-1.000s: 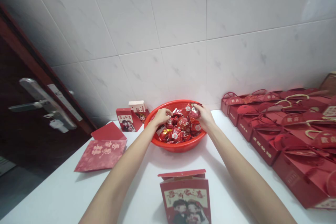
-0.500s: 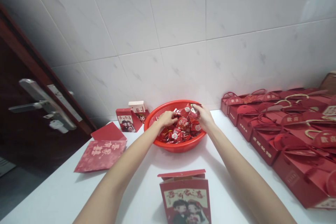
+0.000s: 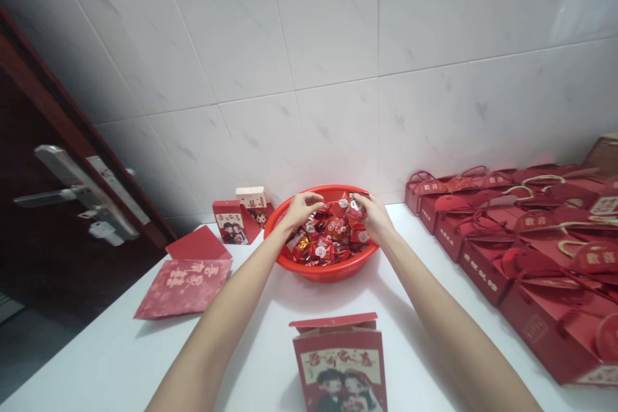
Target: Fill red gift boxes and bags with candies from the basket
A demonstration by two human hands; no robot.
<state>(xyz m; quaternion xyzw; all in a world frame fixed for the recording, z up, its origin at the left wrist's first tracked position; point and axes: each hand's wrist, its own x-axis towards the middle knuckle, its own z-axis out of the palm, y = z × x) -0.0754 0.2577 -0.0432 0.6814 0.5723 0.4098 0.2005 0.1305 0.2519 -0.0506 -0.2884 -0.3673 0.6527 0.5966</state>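
Note:
A red plastic basket (image 3: 333, 272) holds a heap of candies (image 3: 333, 232) in shiny red wrappers. My right hand (image 3: 377, 217) is at the basket's right side, its fingers closed on a red-wrapped candy (image 3: 356, 207) with a pale picture on it. Over the left rear of the basket is my left hand (image 3: 300, 210), thumb and fingers slightly apart, with nothing visible between them. Nearer to me, between my forearms, a red gift box (image 3: 340, 364) with a cartoon couple on its front stands upright, its top flap raised.
To the left lies a flattened red paper bag (image 3: 186, 286). Behind it a small red box (image 3: 232, 222) and a cream-topped box (image 3: 253, 201) stand near the tiled wall. Rows of red handled boxes (image 3: 487, 270) fill the table's right side. A dark door (image 3: 53, 244) is at the left.
My left hand has lifted from the candies and moved slightly back and left, uncovering more wrappers. My right hand stays at the basket's right side with the candy.

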